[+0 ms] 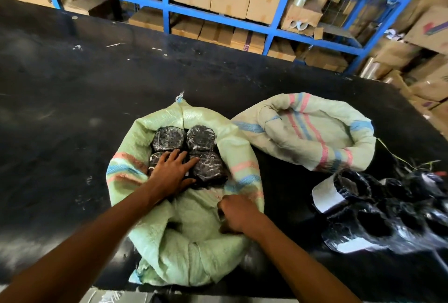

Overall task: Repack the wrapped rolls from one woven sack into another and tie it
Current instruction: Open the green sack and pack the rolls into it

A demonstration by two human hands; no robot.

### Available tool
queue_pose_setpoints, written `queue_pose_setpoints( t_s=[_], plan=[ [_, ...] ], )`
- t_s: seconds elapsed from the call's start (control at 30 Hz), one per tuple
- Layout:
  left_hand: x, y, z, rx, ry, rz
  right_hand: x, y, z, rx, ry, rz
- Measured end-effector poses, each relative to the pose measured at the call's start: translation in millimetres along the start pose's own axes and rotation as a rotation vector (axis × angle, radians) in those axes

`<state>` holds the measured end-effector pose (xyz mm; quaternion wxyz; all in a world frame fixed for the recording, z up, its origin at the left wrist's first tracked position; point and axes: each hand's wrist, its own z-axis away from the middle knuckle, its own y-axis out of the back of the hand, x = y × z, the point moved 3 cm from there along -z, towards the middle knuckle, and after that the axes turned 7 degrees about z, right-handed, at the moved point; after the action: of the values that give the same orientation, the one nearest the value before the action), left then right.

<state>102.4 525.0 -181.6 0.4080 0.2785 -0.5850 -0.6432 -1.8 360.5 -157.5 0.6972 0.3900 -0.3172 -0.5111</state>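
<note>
Head view: left hand (171,174) flat on rolls (184,151).

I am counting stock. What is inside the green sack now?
The green sack holds four wrapped rolls in one visible layer; the left hand presses on them. Anything underneath is covered.

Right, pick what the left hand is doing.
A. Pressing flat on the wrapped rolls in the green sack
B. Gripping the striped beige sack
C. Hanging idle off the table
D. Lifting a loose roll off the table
A: the left hand lies with straight, spread fingers on the wrapped rolls inside the green sack.
</note>
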Motion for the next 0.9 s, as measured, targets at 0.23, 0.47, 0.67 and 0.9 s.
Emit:
queue_pose_setpoints(
  t_s=[0.23, 0.47, 0.67, 0.9],
  plan=[
    [40.5, 50.2, 4.5, 0.065, 0.062, 0.193, 35.3, 47.0, 23.8, 0.283, 0.170, -0.582],
    [185.0, 98.6, -5.7, 0.309, -0.083, 0.409, 172.2, 74.4, 96.0, 0.547, 0.091, -0.690],
    [312.7, 72.4, -46.5, 0.119, -0.183, 0.411, 265.0, 36.4, 179.3, 0.465, -0.145, -0.522],
    [372.7, 23.5, -81.4, -0.047, -0.233, 0.348, 274.3, -34.2, 215.8, 0.128, -0.157, -0.044]
  ],
)
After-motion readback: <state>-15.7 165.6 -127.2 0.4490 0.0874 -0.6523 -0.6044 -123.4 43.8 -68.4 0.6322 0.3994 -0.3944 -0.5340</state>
